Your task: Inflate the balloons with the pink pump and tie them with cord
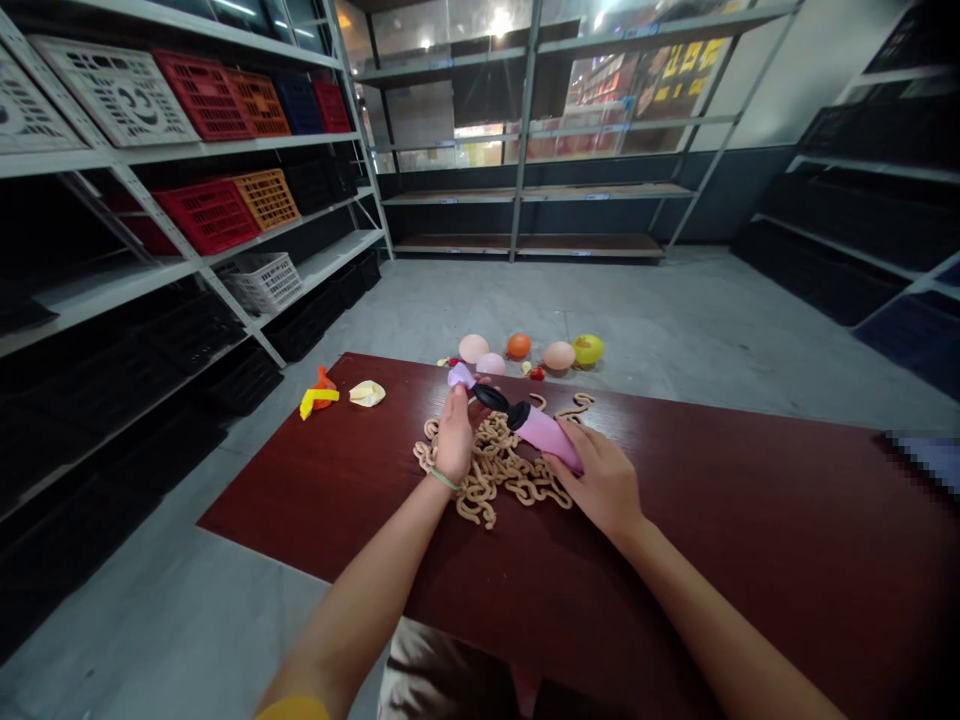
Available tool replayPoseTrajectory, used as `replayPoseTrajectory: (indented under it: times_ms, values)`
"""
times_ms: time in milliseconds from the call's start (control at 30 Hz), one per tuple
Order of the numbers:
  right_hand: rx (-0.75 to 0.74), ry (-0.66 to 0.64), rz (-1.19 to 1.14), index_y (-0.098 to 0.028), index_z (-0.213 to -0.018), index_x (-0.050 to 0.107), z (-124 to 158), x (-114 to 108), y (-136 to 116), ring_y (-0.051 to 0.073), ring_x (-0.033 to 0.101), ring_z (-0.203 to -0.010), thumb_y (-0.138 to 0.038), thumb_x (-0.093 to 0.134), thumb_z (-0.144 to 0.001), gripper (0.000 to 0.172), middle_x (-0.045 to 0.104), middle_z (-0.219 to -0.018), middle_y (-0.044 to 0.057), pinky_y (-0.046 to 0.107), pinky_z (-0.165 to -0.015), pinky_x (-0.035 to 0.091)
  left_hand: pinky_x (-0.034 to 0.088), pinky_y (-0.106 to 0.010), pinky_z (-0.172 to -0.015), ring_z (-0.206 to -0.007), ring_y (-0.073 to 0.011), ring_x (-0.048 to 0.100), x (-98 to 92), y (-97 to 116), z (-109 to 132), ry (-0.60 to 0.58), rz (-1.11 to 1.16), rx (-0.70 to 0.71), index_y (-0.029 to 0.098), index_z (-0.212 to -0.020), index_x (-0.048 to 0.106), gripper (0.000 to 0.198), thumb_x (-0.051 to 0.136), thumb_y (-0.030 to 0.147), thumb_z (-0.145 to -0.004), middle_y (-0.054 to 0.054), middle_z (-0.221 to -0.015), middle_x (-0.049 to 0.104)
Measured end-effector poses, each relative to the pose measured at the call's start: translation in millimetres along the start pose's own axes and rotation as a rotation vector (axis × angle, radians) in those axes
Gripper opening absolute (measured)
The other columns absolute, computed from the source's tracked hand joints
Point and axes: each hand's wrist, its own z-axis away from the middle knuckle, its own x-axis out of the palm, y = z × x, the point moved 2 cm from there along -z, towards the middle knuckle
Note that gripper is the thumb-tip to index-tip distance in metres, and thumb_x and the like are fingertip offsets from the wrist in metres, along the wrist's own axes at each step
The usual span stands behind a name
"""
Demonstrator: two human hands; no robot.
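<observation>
Head view: the left hand [454, 437] has its fingers closed narrowly around the lilac end [461, 376] of a pink balloon [551, 432]. The right hand [600, 485] curls its fingers over the balloon's swollen body, with a black twisted piece [499, 404] between the hands. The balloon sits just above a heap of tan squiggly strands [487, 465] on a dark red tabletop [300, 500]. A firm, even pinch suits that narrow end. Counted: one balloon in hand; a yellow-and-orange deflated balloon [319, 397] and a cream deflated balloon [367, 394] on the table; five inflated balloons [517, 345] and one small red piece [536, 373] near the far edge, on the concrete floor [675, 320].
</observation>
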Motion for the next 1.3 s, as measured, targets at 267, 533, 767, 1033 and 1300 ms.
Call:
replayPoseTrajectory:
  times_ms: [267, 533, 767, 1033, 1300]
  values:
    - [0.007, -0.141, -0.008, -0.023, -0.138, 0.051, -4.6, 3.0, -5.4, 0.027, 0.061, -0.107, -0.04, 0.059, -0.09, 0.052, 0.063, -0.125, 0.01, 0.04, -0.09, 0.049, 0.053, -0.038, -0.088, -0.089, -0.0213, 0.071, 11.2, 5.9, 2.6, 0.059, 0.165, 0.086, 0.02, -0.086, 0.055, 0.026, 0.059, 0.045, -0.089, -0.005, -0.083, 0.071]
    - [0.186, -0.03, -0.119, -0.023, -0.14, 0.042, 0.2, 9.5, 4.8, 0.028, 0.062, -0.11, -0.039, 0.06, -0.089, 0.057, 0.063, -0.125, 0.011, 0.041, -0.089, 0.051, 0.054, -0.036, -0.079, -0.074, -0.0175, 0.067, 88.5, 14.8, 9.0, -0.131, 0.125, 0.147, 0.022, -0.086, 0.049, 0.035, 0.057, 0.056, -0.087, -0.002, -0.077, 0.063]
    - [0.463, -0.004, -0.203, -0.024, -0.133, 0.047, 2.7, 4.1, 19.5, 0.026, 0.067, -0.106, -0.04, 0.063, -0.084, 0.054, 0.066, -0.124, 0.008, 0.037, -0.082, 0.054, 0.044, -0.024, -0.05, -0.047, -0.008, 0.045, 143.9, -8.8, -1.2, -0.059, -0.086, 0.185, 0.021, -0.085, 0.047, 0.037, 0.046, 0.058, -0.092, 0.004, -0.066, 0.048]
    - [0.335, -0.038, -0.236, -0.023, -0.134, 0.045, -8.5, 5.1, 4.0, 0.026, 0.069, -0.1, -0.037, 0.061, -0.085, 0.053, 0.067, -0.121, 0.009, 0.034, -0.076, 0.054, 0.031, -0.02, -0.037, -0.039, -0.0066, 0.041, 141.3, 53.3, -50.7, 0.149, -0.272, 0.278, 0.021, -0.076, 0.044, 0.034, 0.043, 0.049, -0.095, 0.005, -0.059, 0.046]
    - [0.35, -0.028, -0.259, -0.023, -0.124, 0.051, 2.4, 12.0, 1.8, 0.026, 0.072, -0.086, -0.029, 0.064, -0.079, 0.047, 0.072, -0.105, 0.006, 0.033, -0.069, 0.052, 0.031, -0.017, -0.039, -0.039, -0.0052, 0.039, 126.4, 69.0, -59.7, 0.082, -0.117, 0.27, 0.021, -0.079, 0.041, 0.026, 0.046, 0.042, -0.094, 0.007, -0.06, 0.044]
